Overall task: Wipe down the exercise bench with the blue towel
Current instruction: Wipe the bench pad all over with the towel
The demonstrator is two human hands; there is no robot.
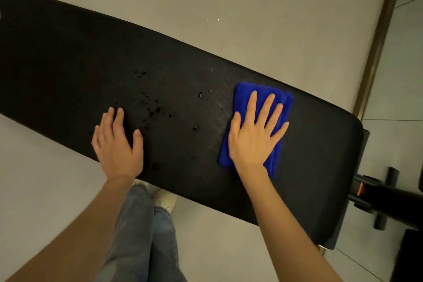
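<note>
The black padded exercise bench (68, 59) runs across the view from upper left to lower right. A folded blue towel (242, 96) lies flat on its right part. My right hand (254, 135) presses on the towel with its fingers spread and straight. Left of it, my left hand (117, 142) rests flat on the bare pad near the front edge. Several water droplets (151, 110) dot the pad between and above the hands. A faint wiped smear shows just left of the towel.
Pale floor lies on both sides of the bench. The bench's black metal frame and foot bar (386, 192) stick out at the right end. A brass-coloured strip (375, 57) borders tiled floor at far right. My jeans and a light shoe (164, 197) show below the bench.
</note>
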